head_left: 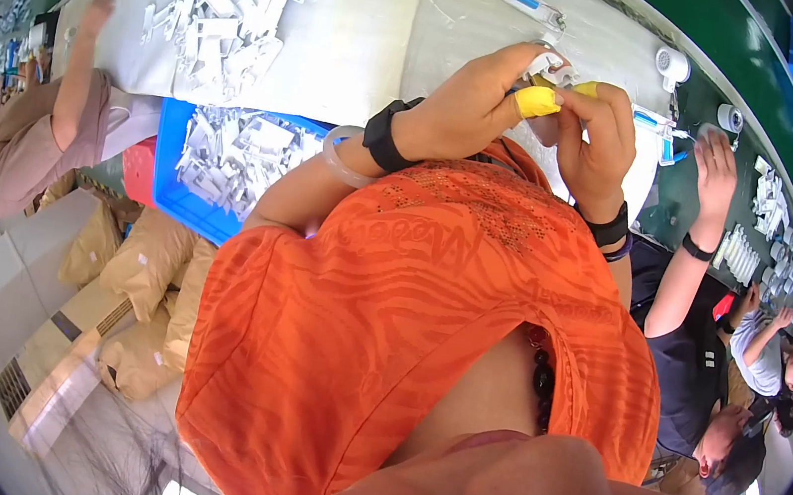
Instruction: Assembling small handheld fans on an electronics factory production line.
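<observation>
Both my hands come together above the far part of the pale worktop, around a small white plastic part point(547, 65). My left hand point(481, 98) is closed on it from the left, its thumb wrapped in a yellow finger cover point(537, 102). From the right, my right hand point(599, 139) pinches at the part with thumb and forefinger; yellow covers that forefinger too. My fingers hide much of the part. Just beyond them lies a blue-and-white plastic piece point(534, 5). Another blue-and-white piece point(655, 123) lies right of my right hand.
Loose white plastic parts point(232, 11) are heaped at the far left of the worktop point(360, 32). Below its edge, a blue bin point(168, 157) holds more. A small white fan-like unit point(673, 66) stands far right. A co-worker's hand point(715, 169) reaches in near the green conveyor.
</observation>
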Available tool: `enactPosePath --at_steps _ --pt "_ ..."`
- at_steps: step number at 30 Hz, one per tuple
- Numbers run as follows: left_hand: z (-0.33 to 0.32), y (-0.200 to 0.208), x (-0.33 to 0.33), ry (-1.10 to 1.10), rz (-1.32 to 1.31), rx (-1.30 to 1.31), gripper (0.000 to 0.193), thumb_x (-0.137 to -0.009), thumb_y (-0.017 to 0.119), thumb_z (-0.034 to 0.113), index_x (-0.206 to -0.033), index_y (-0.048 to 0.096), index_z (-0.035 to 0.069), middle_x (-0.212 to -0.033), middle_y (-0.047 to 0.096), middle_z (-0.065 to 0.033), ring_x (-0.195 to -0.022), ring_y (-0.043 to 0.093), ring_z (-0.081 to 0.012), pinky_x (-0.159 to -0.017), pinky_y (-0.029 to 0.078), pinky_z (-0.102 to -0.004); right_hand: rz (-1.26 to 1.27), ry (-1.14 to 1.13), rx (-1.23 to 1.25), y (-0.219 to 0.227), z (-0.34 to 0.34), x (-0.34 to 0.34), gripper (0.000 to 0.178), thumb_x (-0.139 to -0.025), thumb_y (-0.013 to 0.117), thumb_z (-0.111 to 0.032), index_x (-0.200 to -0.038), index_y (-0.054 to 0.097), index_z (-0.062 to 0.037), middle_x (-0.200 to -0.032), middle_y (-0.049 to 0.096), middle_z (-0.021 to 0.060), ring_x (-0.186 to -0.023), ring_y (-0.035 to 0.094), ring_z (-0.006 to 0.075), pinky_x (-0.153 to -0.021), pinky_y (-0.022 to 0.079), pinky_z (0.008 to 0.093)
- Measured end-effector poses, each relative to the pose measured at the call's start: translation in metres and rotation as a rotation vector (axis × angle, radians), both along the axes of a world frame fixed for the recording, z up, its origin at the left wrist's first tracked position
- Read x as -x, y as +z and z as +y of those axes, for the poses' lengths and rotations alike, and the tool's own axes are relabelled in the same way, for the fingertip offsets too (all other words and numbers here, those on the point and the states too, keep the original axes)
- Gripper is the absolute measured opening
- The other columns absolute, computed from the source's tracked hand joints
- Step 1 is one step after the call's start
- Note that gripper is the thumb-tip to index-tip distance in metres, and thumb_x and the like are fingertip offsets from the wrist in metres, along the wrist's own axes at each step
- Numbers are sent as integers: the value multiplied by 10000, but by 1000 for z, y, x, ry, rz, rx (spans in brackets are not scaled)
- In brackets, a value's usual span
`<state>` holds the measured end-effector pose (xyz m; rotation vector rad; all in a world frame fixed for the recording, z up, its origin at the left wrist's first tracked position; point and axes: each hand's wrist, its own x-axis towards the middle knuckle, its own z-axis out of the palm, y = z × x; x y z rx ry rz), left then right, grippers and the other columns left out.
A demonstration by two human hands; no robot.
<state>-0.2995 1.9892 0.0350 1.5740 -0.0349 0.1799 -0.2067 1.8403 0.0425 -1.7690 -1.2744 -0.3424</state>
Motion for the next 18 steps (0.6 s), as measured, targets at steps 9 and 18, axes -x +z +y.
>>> enactPosePath --at_steps 9,18 --pt "5 -9 -7 88 68 -60 235 -956 437 142 -1137 532 23 -739 517 -13 -533 450 -61 -475 382 -210 109 -29 52 -19 9 1 236 -668 682 45 -876 615 -44 -769 549 104 -667 544 263 -573 432 341" --pt "69 -28 -23 60 444 363 316 -956 436 297 -1108 527 35 -845 612 -90 -591 594 -147 -475 503 -265 197 -42 212 -36 21 -11 236 -782 669 -61 -1006 593 -55 -953 589 136 -898 578 317 -732 470 349"
